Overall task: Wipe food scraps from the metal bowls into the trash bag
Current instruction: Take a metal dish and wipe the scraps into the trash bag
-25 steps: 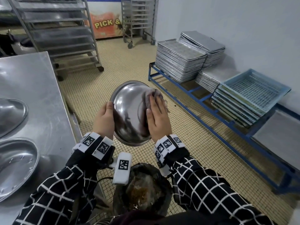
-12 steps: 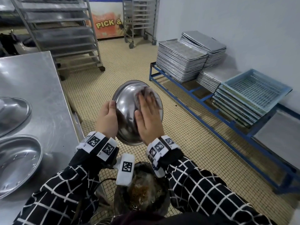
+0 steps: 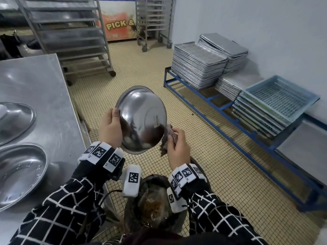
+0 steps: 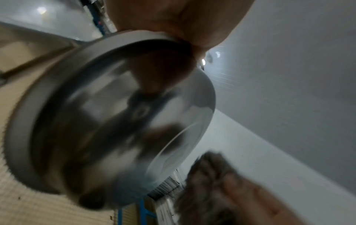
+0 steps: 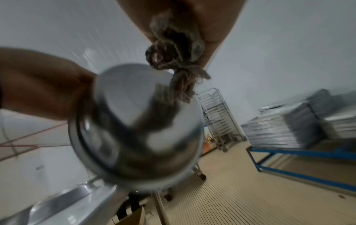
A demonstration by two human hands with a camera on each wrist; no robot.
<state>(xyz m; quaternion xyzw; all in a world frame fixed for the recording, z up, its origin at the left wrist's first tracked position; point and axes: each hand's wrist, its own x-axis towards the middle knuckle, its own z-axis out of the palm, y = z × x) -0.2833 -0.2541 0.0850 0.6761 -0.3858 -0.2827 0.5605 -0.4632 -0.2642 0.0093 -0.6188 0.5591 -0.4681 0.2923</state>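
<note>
The right hand (image 3: 177, 145), fingers bunched round the rag (image 3: 169, 135), has slid off the bowl (image 3: 141, 119) gripped by the left hand (image 3: 110, 129), so this wipe looks finished.

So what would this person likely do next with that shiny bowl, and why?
Probably set the round metal bowl on the steel table beside the other bowls. Its inside looks clean, and the right hand holds the grey rag off its rim, above the dark trash bag.

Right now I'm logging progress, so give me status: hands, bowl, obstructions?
Left hand grips round metal bowl at its rim. Right hand holds grey rag beside bowl. Black trash bag open below. Nothing in the way.
</note>
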